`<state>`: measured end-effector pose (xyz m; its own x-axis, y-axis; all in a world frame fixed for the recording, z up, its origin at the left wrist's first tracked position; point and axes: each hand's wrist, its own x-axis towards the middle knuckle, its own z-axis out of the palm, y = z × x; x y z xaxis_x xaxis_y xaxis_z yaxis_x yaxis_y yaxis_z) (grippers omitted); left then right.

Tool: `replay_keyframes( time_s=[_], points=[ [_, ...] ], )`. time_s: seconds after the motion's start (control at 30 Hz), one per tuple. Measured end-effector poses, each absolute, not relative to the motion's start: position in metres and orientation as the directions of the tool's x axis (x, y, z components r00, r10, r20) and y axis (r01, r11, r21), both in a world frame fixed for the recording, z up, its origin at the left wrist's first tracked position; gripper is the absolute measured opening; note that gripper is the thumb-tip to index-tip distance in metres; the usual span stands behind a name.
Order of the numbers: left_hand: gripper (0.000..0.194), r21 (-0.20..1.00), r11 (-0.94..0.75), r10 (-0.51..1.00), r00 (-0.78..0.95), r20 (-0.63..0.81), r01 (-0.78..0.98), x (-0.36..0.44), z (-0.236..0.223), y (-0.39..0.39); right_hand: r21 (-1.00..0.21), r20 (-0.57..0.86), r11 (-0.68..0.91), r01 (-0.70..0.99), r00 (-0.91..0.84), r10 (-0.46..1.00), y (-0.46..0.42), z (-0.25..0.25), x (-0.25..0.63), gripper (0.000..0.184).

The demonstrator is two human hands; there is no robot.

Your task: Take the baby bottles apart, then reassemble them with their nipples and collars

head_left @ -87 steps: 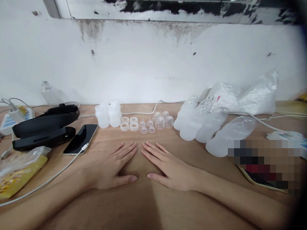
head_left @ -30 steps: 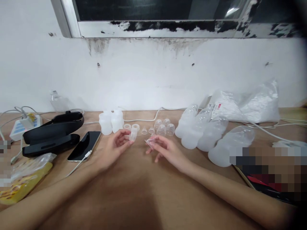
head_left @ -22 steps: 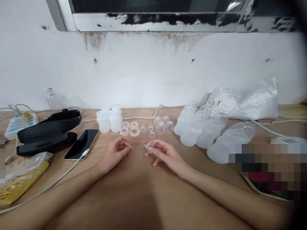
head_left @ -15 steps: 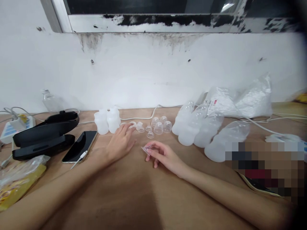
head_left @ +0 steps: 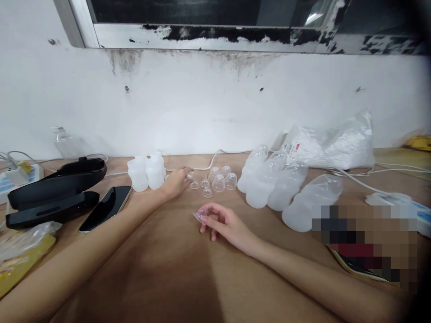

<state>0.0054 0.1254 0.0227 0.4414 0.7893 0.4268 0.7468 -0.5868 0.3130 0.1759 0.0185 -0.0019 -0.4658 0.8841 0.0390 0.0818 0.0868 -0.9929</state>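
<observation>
My right hand (head_left: 225, 226) pinches a clear, soft bottle nipple (head_left: 200, 216) between thumb and fingers, just above the table. Farther forward, my left hand (head_left: 177, 183) reaches to the row of small parts, its fingertips drawn together at a small whitish piece they largely hide. Beside those fingertips stands a clear nipple (head_left: 194, 184). More clear nipples (head_left: 207, 192) and several transparent dome caps (head_left: 218, 183) are grouped to its right. Two white, waisted bottle bodies (head_left: 156, 170) stand left of the left hand.
Several frosted bottles with clear domes (head_left: 257, 195) are lined up at right, before a white plastic bag (head_left: 346, 141). At left lie a phone (head_left: 107, 208), a black case (head_left: 55, 188), a yellow packet (head_left: 30, 262) and a power strip (head_left: 22, 179). A white cable (head_left: 214, 159) runs along the wall.
My left hand has moved forward and right, its fingers now at the small parts. The right hand keeps its pinch on the nipple. The view has shifted slightly.
</observation>
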Motion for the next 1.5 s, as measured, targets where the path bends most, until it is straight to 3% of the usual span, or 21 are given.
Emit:
replay_keyframes(
  time_s=[0.2,0.27,0.37,0.47,0.6,0.7,0.83,0.93,1.0,1.17,1.33,1.4,1.5],
  points=[
    [0.033,0.538,-0.567,0.816,0.338,0.468,0.624,-0.018,0.033,0.066,-0.994,0.08,0.044,-0.099,-0.392,0.917,0.017,-0.001,0.178,0.024],
    [0.032,0.854,-0.402,0.907,0.276,0.32,0.332,-0.025,0.024,0.044,-0.992,0.072,0.027,-0.123,-0.379,0.923,0.018,-0.002,0.178,0.025],
    [0.033,0.994,-0.106,0.958,0.27,0.097,0.022,-0.03,0.007,0.026,-0.994,0.062,0.024,-0.105,-0.38,0.923,0.019,-0.003,0.178,0.026],
    [0.033,0.995,0.004,0.956,0.293,0.025,-0.1,-0.029,-0.001,0.023,-0.995,0.056,0.022,-0.092,-0.379,0.924,0.02,-0.006,0.177,0.03],
    [0.033,0.994,0.033,0.946,0.324,0.003,-0.105,-0.028,0.002,0.024,-0.997,0.081,0.074,-0.033,-0.324,0.943,0.02,-0.007,0.177,0.037],
    [0.033,0.998,0.037,0.945,0.327,-0.019,-0.05,-0.027,0.006,0.021,-0.934,0.255,0.309,0.181,-0.272,0.928,0.018,-0.005,0.177,0.03],
    [0.033,0.999,0.042,0.939,0.342,-0.033,-0.02,-0.02,0.008,0.017,-0.529,0.625,0.703,0.475,-0.343,0.701,0.013,0.0,0.177,0.023],
    [0.035,0.998,0.038,0.931,0.364,-0.016,-0.053,-0.014,0.004,0.015,-0.262,0.702,0.804,0.534,-0.466,0.538,0.012,-0.001,0.177,0.032],
    [0.036,0.996,0.053,0.926,0.376,-0.024,-0.069,-0.011,0.001,0.015,-0.183,0.683,0.804,0.566,-0.515,0.518,0.011,-0.001,0.176,0.035],
    [0.035,0.989,0.094,0.922,0.384,-0.044,-0.112,-0.009,-0.003,0.013,-0.264,0.594,0.793,0.549,-0.555,0.582,0.006,0.004,0.172,0.028],
    [0.032,0.985,0.055,0.93,0.368,0.009,-0.163,-0.01,-0.004,0.012,-0.217,0.655,0.907,0.362,-0.635,0.41,0.004,0.002,0.171,0.036],
    [0.033,0.982,0.055,0.919,0.394,0.022,-0.183,-0.009,-0.004,0.011,-0.283,0.66,0.892,0.353,-0.602,0.448,0.005,0.001,0.172,0.035],
    [0.033,0.98,0.057,0.904,0.426,0.03,-0.189,-0.007,-0.001,0.008,-0.472,0.636,0.768,0.433,-0.436,0.636,0.006,0.002,0.171,0.027]
  ],
)
